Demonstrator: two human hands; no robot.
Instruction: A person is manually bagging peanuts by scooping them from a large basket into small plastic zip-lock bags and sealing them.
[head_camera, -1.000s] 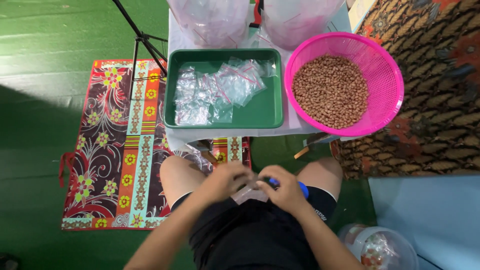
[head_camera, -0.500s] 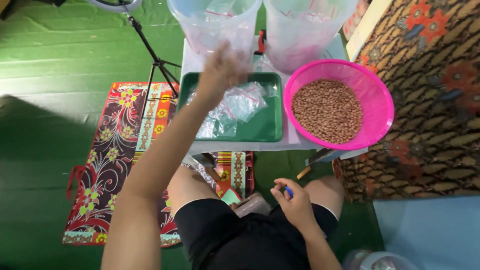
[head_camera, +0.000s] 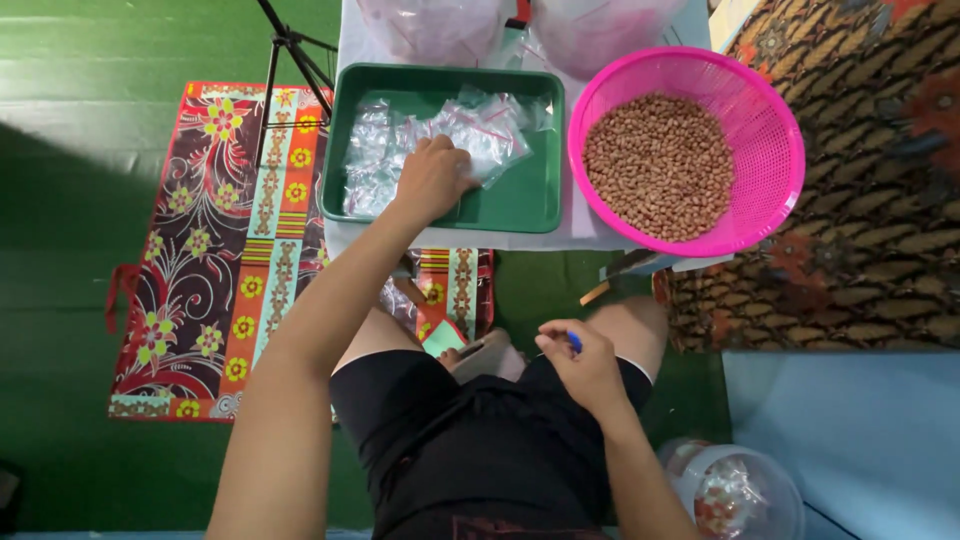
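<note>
Left hand (head_camera: 432, 178) rests on heap of clear plastic bags (head_camera: 470, 135) inside green tray (head_camera: 530, 200), fingers curled onto bags directly beneath, grip possibly closing. Right hand (head_camera: 585, 365) far off at lap, pinching small blue-tipped item (head_camera: 574, 341). Pink basket (head_camera: 770, 150) of peanuts just right of tray.

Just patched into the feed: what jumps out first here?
A bright pink basket heaped with brown nuts sits at the table's right. Beside it, the left hand rests on clear plastic bags in a green tray, while the right hand pinches a small blue thing over the lap.
</note>
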